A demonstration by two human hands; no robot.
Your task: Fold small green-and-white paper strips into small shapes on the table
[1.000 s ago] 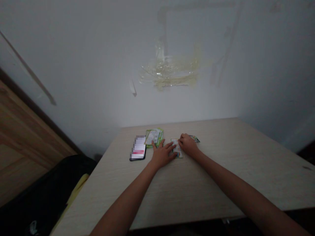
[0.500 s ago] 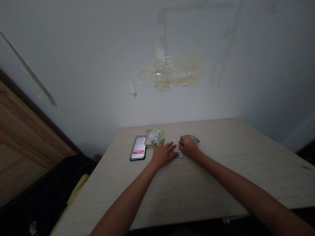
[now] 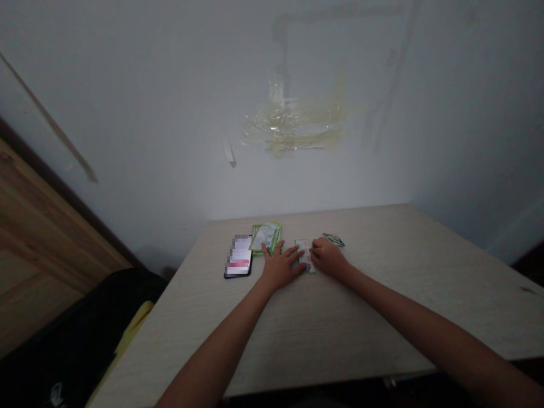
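Note:
My left hand (image 3: 278,266) lies on the table with its fingers spread. Its right-hand fingers press on a small printed packet (image 3: 304,247), flat, white and green. The tips of its left-hand fingers reach the near edge of a pile of green-and-white packets (image 3: 267,235). My right hand (image 3: 329,256) is closed, fingers curled together at the right edge of the small packet; what they pinch, if anything, is hidden. Just beyond that hand lies another dark green patterned packet (image 3: 334,239), partly covered by it.
A phone (image 3: 239,258) with a lit screen lies left of the pile. The pale wooden table (image 3: 382,255) meets a wall (image 3: 170,141) with peeling clear tape (image 3: 293,127). Dark fabric (image 3: 97,317) and a yellow cloth (image 3: 131,328) are beside the table's left edge.
My right hand has shifted slightly to the right and towards me along the small packet's edge. My left hand, the pile and the phone have stayed in place.

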